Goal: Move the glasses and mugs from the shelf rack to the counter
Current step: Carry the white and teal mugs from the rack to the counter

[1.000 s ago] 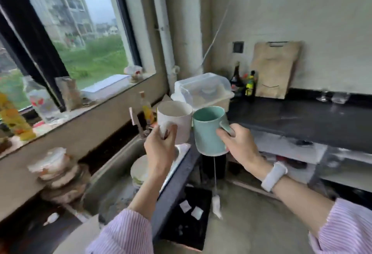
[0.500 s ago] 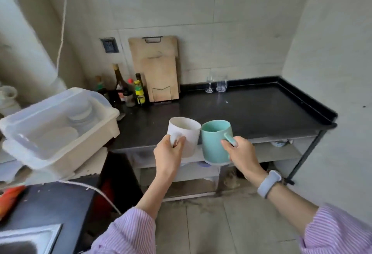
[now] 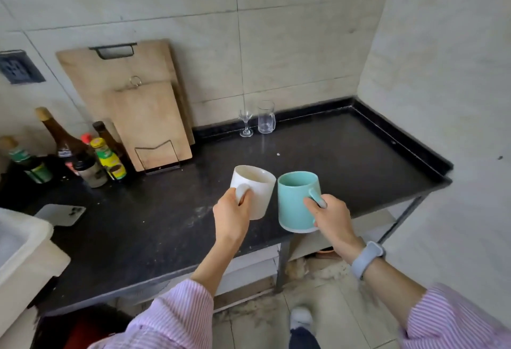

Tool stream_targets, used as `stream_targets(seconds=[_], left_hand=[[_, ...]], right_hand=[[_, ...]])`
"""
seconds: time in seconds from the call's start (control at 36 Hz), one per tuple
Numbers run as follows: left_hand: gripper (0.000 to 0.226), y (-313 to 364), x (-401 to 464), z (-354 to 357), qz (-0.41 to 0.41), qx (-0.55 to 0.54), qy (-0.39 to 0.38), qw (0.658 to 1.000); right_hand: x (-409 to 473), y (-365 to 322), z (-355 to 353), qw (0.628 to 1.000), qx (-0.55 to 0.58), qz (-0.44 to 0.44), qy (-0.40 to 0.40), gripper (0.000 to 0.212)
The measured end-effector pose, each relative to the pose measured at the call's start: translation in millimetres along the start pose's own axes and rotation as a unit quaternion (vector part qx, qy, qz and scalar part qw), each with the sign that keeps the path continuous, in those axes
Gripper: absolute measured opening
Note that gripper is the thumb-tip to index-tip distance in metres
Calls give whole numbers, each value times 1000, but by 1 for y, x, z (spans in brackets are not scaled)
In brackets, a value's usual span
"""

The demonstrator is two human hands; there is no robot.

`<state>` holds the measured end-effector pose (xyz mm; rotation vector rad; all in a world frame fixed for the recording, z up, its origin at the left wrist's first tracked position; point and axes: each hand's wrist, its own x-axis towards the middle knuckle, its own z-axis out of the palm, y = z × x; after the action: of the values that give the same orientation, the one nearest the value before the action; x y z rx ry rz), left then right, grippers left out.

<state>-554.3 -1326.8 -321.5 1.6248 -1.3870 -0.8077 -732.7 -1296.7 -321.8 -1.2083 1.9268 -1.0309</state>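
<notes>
Black stone counter, bare at centre. Above its front edge: left hand grips white ceramic mug by handle; right hand grips mint-green ceramic mug likewise. Rigid, breakable, glazed-slick; probably weighty. Handles offer surest hold. Clear stemmed glass at wall.

Two mugs held above counter front edge. Glasses behind them at the wall. Cutting boards and bottles left of glasses.
</notes>
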Motion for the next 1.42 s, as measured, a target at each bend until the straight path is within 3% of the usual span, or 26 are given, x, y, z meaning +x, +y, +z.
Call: stream_targets(seconds=[0.14, 0.47, 0.69, 0.97, 1.17, 1.31, 1.42], left_hand=[[24, -5, 71, 61, -27, -3, -12, 1000], [27, 17, 271, 223, -111, 8, -8, 994], [35, 11, 350, 307, -134, 1, -7, 991], [36, 0, 405, 364, -131, -41, 15, 990], [21, -13, 425, 380, -117, -94, 41, 988], [20, -20, 434, 383, -108, -107, 8, 988], [25, -25, 432, 383, -64, -55, -27, 996]], right_hand=[[91, 10, 7, 999, 20, 17, -21, 24], [350, 41, 11, 998, 1, 57, -24, 41], [467, 65, 19, 997, 13, 70, -20, 36], [543, 92, 28, 998, 48, 37, -21, 39], [566, 103, 47, 996, 76, 25, -42, 33], [575, 101, 58, 995, 82, 34, -54, 33], [578, 102, 65, 996, 55, 37, -64, 28]])
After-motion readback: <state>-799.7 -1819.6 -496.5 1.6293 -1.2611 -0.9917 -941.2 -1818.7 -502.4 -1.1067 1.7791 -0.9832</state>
